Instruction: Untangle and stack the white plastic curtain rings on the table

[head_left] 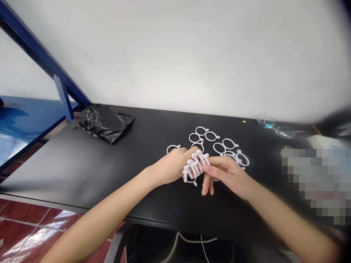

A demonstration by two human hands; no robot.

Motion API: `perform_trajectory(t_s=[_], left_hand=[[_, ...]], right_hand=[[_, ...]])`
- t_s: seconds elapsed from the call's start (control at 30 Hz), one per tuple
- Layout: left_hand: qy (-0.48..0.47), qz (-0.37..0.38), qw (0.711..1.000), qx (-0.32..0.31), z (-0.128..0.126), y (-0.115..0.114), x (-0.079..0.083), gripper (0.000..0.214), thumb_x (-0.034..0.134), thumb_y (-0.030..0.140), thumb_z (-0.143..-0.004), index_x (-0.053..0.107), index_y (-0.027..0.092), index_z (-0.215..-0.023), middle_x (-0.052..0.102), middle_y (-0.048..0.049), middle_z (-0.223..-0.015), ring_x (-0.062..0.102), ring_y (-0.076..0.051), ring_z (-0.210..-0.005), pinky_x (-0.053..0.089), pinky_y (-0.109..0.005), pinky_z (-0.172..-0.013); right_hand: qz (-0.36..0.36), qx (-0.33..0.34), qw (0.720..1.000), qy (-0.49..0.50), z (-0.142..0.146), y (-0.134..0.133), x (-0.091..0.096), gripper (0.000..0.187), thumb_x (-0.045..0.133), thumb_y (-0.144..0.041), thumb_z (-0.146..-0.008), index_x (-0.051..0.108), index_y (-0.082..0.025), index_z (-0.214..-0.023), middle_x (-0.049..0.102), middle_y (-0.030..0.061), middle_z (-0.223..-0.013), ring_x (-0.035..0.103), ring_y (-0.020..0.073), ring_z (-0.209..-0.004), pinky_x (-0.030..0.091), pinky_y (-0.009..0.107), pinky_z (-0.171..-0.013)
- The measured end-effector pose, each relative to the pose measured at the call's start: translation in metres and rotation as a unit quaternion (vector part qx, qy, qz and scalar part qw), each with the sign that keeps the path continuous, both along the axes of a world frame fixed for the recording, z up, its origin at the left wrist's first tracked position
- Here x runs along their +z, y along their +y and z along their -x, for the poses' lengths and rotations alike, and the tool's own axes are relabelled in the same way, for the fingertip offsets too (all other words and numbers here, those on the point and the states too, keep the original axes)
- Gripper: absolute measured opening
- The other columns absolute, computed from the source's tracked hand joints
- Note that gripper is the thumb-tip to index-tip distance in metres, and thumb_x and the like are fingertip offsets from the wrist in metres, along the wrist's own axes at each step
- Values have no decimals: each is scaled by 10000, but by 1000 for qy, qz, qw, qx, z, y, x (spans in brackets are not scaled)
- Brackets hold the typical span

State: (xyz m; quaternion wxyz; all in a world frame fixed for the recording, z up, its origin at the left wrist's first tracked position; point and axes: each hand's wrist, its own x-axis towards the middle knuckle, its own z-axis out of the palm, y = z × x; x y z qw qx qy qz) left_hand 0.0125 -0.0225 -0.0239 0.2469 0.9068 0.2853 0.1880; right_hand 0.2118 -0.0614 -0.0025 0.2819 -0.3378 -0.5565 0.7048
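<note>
Several white curtain rings [194,166], each with a small round tab, sit bunched in a row around the fingers of my left hand [177,162]. Those fingers are mostly hidden by the rings. From the right, my right hand [226,171] pinches the ring at the near end of the row between thumb and index finger; its other fingers hang down. Loose white rings [229,143] lie on the black table beyond both hands, some overlapping. One single ring [173,149] rests just behind my left wrist.
A crumpled black plastic bag [108,122] lies at the back left of the black table [153,128]. Eyeglasses [275,128] rest at the back right, near a blurred-out item [318,182]. A blue metal frame [46,54] rises at left. Cables [189,240] hang below the front edge.
</note>
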Motion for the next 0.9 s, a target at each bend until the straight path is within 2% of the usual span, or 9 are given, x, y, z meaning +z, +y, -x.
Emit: perform_trajectory(t_s=[0.07, 0.27, 0.4, 0.5, 0.63, 0.77, 0.9], left_hand=[[11, -12, 1000, 2, 1, 0, 2, 65, 455, 145, -900, 490, 172, -947, 587, -34, -831, 547, -168, -672, 422, -277, -655], [50, -66, 996, -36, -4, -3, 4, 58, 480, 121, -907, 516, 165, -909, 636, -61, -947, 573, -156, -689, 459, -288, -746], [75, -82, 993, -41, -6, -2, 3, 87, 477, 87, -885, 501, 164, -853, 648, -62, -932, 586, -156, -686, 477, -310, -804], [50, -70, 996, -19, -3, -1, 5, 90, 459, 89, -891, 485, 175, -902, 649, -31, -830, 588, -156, -677, 483, -315, -829], [21, -46, 999, -8, 1, 1, 5, 114, 450, 103, -906, 482, 184, -978, 648, -3, -751, 605, -166, -691, 486, -338, -854], [30, -51, 998, -24, 1, 0, 3, 114, 493, 80, -879, 512, 167, -949, 688, -38, -830, 628, -183, -749, 493, -318, -816], [27, -90, 994, -51, -3, -3, 0, 269, 492, 56, -886, 502, 126, -1146, 720, -70, -961, 656, -186, -774, 492, -329, -842]], right_hand=[[-12, -22, 1000, -5, -2, 1, 0, 285, 600, -382, -922, 732, -132, -882, 707, 42, -645, 677, 129, -546, 528, 201, -472], [-7, -26, 999, -26, 3, -2, -6, 370, 569, -438, -929, 681, -129, -758, 640, 15, -574, 607, 112, -491, 525, 237, -485], [-73, -46, 994, -59, 6, -4, -7, 340, 607, -418, -912, 626, -152, -701, 516, -47, -481, 499, 74, -452, 454, 210, -478], [-101, -80, 989, -75, 6, -6, -5, 292, 588, -393, -932, 593, -165, -748, 487, -64, -519, 472, 58, -459, 421, 193, -472], [-107, -99, 987, -69, 6, -8, -4, 220, 597, -375, -928, 585, -174, -838, 521, -61, -586, 518, 62, -493, 463, 188, -493], [-56, -58, 995, -57, 5, -8, -4, 230, 642, -373, -894, 593, -168, -803, 591, -43, -577, 590, 85, -474, 480, 197, -469], [-8, 3, 998, -67, 4, -6, -4, 370, 606, -437, -904, 606, -146, -675, 608, -23, -530, 585, 88, -405, 484, 217, -468]])
